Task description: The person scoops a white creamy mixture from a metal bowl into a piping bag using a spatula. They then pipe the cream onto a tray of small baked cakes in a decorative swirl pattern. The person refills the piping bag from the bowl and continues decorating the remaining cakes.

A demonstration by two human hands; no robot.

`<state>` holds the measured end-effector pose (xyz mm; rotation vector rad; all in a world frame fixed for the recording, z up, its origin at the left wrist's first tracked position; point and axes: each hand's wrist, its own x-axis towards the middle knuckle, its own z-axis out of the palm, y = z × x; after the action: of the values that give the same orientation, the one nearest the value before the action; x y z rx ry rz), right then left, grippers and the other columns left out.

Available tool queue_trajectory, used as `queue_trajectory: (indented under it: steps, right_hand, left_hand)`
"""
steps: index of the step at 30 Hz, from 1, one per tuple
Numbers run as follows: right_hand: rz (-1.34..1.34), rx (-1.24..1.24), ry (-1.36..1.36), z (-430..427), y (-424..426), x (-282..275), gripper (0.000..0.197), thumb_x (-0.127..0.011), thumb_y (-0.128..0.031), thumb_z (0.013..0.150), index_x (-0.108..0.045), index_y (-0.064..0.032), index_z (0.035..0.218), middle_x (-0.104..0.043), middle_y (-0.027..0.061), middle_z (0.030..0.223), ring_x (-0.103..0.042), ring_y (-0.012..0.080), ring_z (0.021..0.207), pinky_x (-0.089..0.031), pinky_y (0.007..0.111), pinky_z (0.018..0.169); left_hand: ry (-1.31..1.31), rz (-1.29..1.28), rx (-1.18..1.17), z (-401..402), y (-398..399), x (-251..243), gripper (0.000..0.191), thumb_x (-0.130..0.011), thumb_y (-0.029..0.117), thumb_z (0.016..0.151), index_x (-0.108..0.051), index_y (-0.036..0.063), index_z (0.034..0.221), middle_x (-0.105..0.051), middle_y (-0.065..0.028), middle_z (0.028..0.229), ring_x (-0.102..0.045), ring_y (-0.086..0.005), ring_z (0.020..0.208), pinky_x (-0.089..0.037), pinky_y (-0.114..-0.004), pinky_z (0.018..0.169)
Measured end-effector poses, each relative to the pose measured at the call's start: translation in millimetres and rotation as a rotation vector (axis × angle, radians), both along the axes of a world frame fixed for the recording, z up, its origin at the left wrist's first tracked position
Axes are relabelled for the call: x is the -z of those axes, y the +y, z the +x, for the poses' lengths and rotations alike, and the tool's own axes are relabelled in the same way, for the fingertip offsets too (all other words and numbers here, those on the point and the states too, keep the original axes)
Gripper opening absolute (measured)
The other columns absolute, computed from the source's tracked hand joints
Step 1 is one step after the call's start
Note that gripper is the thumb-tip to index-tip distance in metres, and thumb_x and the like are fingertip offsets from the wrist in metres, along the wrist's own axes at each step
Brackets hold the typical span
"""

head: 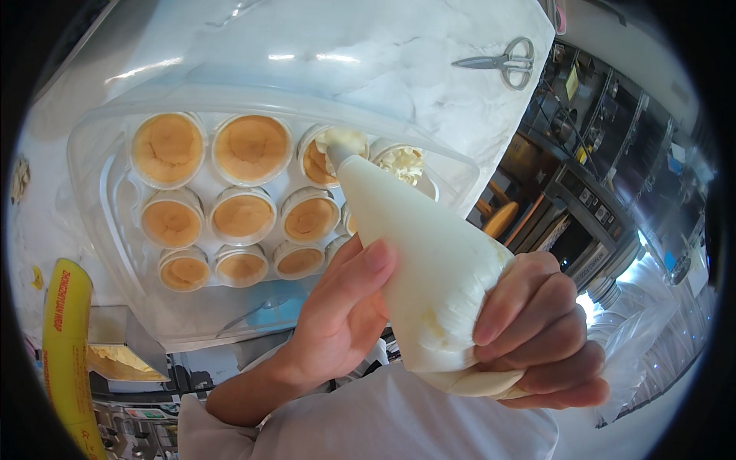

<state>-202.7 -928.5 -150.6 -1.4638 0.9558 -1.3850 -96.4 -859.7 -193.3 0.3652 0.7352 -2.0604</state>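
A full piping bag [420, 264] of pale cream slants across the view, its metal tip [339, 154] at a cupcake [317, 164] in a white paper cup. Cream [342, 141] covers part of that cupcake's top. My right hand [540, 339] grips the bag's gathered rear end. Along the bag's left side, my left hand [345, 305] supports it, thumb on the front and the other fingers partly hidden. To the right, another cup holds a cake topped with ruffled cream [402, 164]. Several plain golden cupcakes [251, 146] stand in rows; the bag and my left hand hide some.
A clear plastic container [103, 230] surrounds the cups on a marble-patterned table [391, 69]. Metal scissors [500, 62] lie near its far right edge. A yellow roll of wrap [66, 345] is at lower left, near an open metal box [123, 345]. Wire shelving [609, 109] stands right.
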Motion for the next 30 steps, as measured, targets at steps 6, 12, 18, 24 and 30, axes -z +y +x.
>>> queue_trajectory:
  steps: [6, 12, 18, 24, 30]
  right_hand:
    - [0.006, 0.001, -0.004, 3.7, 2.5, 0.7, 0.055, -0.034, -0.041, 0.111, -0.037, -0.0166, 0.062, -0.04, -0.0023, 0.048, -0.04, 0.0081, 0.044, -0.051, 0.021, 0.052]
    - [0.025, 0.003, -0.002, 2.1, 8.0, -0.6, 0.056, -0.034, -0.043, 0.11, -0.039, -0.0162, 0.062, -0.04, -0.0021, 0.048, -0.04, 0.0084, 0.045, -0.048, 0.021, 0.049]
    - [0.05, -0.041, 0.018, -10.0, 11.1, -3.3, 0.057, -0.033, -0.044, 0.11, -0.041, -0.0158, 0.062, -0.041, -0.0022, 0.048, -0.041, 0.0084, 0.045, -0.047, 0.02, 0.047]
    - [0.004, 0.046, -0.013, -19.5, 12.3, -5.8, 0.059, -0.04, -0.043, 0.109, -0.04, -0.0125, 0.059, -0.044, -0.0013, 0.047, -0.044, 0.011, 0.04, -0.049, 0.025, 0.042]
    - [-0.04, 0.111, -0.006, -19.4, 7.7, -3.2, 0.059, -0.038, -0.045, 0.109, -0.041, -0.0125, 0.06, -0.042, -0.0019, 0.046, -0.042, 0.0104, 0.04, -0.047, 0.024, 0.041]
  left_hand:
    - [-0.045, 0.007, -0.001, 2.3, 2.2, -5.5, 0.054, -0.051, 0.04, 0.104, -0.045, 0.0011, 0.139, -0.06, -0.0085, 0.128, -0.058, -0.0167, 0.118, -0.045, -0.035, 0.101]
    - [-0.033, 0.024, -0.02, 1.1, 10.6, -7.7, 0.054, -0.051, 0.041, 0.103, -0.046, 0.0, 0.138, -0.061, -0.0092, 0.125, -0.059, -0.0169, 0.116, -0.046, -0.034, 0.099]
    - [-0.028, 0.086, 0.003, -4.9, 13.9, -13.1, 0.052, -0.05, 0.039, 0.104, -0.045, 0.001, 0.139, -0.061, -0.0088, 0.125, -0.06, -0.0164, 0.116, -0.046, -0.035, 0.099]
    - [0.028, 0.09, 0.037, -12.6, 11.0, -13.5, 0.051, -0.05, 0.039, 0.104, -0.045, 0.0017, 0.14, -0.061, -0.0081, 0.126, -0.059, -0.0163, 0.117, -0.046, -0.035, 0.1]
    - [0.03, 0.044, 0.075, -18.6, 4.5, -9.3, 0.052, -0.046, 0.04, 0.105, -0.045, 0.0022, 0.141, -0.059, -0.0095, 0.131, -0.057, -0.018, 0.121, -0.044, -0.036, 0.104]
